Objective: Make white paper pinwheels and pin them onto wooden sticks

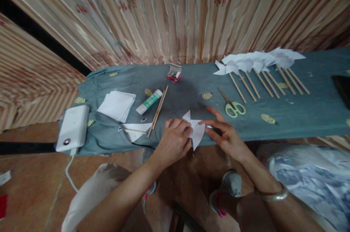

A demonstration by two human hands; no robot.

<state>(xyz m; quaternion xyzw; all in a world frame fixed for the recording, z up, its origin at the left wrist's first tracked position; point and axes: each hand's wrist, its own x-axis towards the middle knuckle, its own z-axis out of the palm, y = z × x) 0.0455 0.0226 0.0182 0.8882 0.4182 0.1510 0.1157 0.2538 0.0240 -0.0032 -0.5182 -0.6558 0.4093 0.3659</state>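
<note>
A white paper pinwheel (198,137) is held at the near edge of the tabletop (191,93), approx. midway along. It is gripped btwn thumb & fingers of the L hand (177,135), tips partly hidden. The R hand (225,133) is put to its right side w/ fingers apart — whether paper is pinched there can't be told. Along the far edge, right half, pinwheels on sticks (248,63) are laid overlapping, so no. of heads is hard to make out. Nr the far edge's middle a red box (174,75) is left open, its small shiny contents unclear. At the right edge a black object (343,90) is cut off by the frame; at the near-left corner a white device (72,126) is set, its cable (67,172) lost behind a trouser leg (101,184).
</note>
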